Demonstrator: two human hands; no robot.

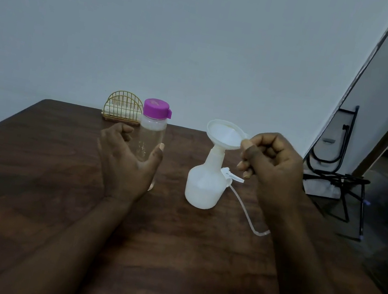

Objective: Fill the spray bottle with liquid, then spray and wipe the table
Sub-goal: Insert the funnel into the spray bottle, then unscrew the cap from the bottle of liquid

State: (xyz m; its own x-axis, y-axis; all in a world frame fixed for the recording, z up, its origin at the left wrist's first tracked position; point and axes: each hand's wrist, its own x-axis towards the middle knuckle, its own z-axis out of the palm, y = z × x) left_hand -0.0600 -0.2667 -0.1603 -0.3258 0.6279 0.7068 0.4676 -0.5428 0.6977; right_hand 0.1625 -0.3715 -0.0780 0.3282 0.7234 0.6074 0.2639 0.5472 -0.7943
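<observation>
The right hand (274,169) pinches a white plastic funnel (223,134) in the white plastic spray bottle (204,187); left of it, the half-open left hand (127,168) cups a clear purple-capped bottle (151,134).

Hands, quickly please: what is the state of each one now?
Left hand: open, cupped around the clear bottle, not gripping it.
Right hand: closed, pinching the funnel rim.

I'm seeing the table (23,194) showing dark wood grain with a dull sheen. Out at eleven o'clock, the wire holder (123,106) is gleaming like gold metal. The clear bottle (150,136) is looking like glossy, transparent plastic under a matt purple plastic cap (156,107). The spray bottle (204,187), funnel (223,135) and thin tube (244,207) are reading as smooth, milky plastic.
</observation>
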